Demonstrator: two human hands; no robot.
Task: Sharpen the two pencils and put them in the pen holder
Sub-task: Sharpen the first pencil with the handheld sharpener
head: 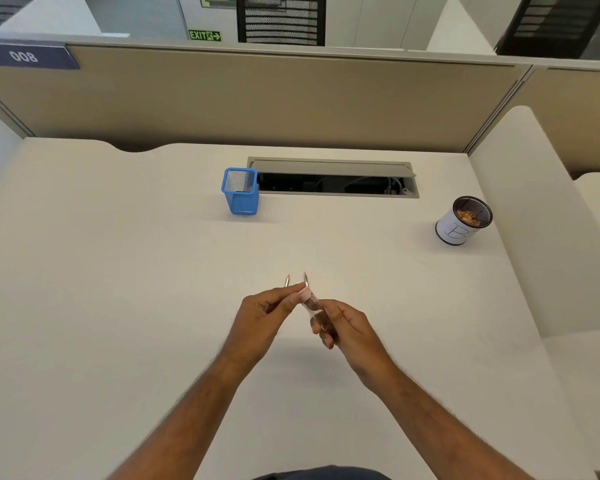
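Above the middle of the desk, my left hand (262,323) is closed on a thin pencil (287,280) whose sharpened tip points away from me. A second pencil (305,279) rises next to it, just behind the pink cap of a clear-bodied sharpener (311,306). My right hand (347,329) grips the sharpener's clear body, and my left fingertips touch its pink cap. Which hand holds the second pencil I cannot tell, since its shaft is hidden. The blue mesh pen holder (240,194) stands upright farther back, left of centre, and looks empty.
A round mesh cup (463,223) wrapped in white paper holds pencil shavings at the right. An open cable hatch (333,183) lies in the desk behind the pen holder. Beige partitions (291,98) wall the desk at the back and right.
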